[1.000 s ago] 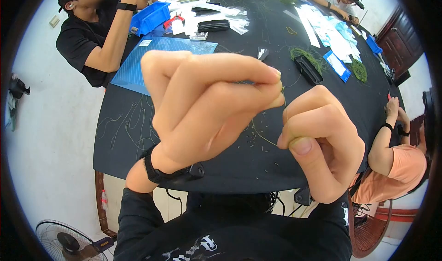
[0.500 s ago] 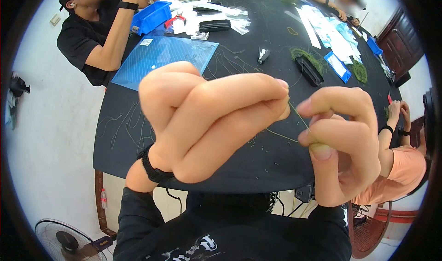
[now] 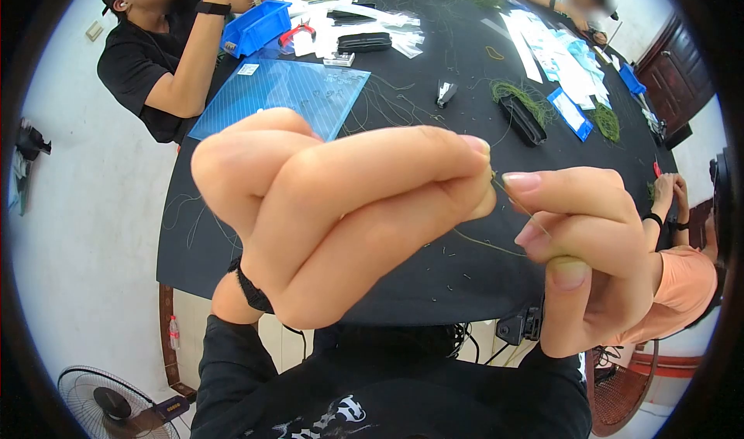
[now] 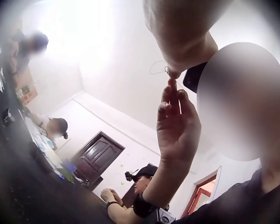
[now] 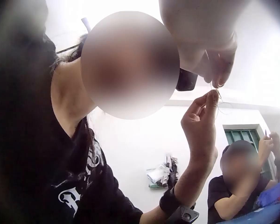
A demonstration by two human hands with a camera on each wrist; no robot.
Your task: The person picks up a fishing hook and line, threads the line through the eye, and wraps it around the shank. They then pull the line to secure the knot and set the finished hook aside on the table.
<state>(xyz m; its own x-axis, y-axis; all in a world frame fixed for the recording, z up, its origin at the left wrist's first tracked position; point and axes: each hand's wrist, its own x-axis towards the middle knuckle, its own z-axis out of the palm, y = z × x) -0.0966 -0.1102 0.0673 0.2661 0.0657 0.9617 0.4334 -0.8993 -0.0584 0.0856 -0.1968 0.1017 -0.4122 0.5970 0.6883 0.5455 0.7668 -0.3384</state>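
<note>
My left hand (image 3: 341,218) is raised over the near part of the table, thumb and fingertips pinching a thin green thread (image 3: 494,244) near one end. To its right, my right hand (image 3: 608,261) pinches the same thread between thumb and a bent finger, its forefinger reaching toward the left fingertips. A short stretch of thread spans the gap between the hands. In the left wrist view a fine loop (image 4: 151,69) sticks out beside the left fingertips. I cannot tell whether the left fingers also hold something small; they cover it.
Loose threads and small clippings lie on the black table (image 3: 418,284). Farther back are a blue sheet (image 3: 267,90), a blue bin (image 3: 254,30), a black case (image 3: 521,120) with green thread, and a blue-and-white packet (image 3: 569,112). People sit around the table.
My right hand has moved right and down, away from the left, its forefinger now straighter. The left hand has turned and shifted slightly down, with its fingertips a little farther right.
</note>
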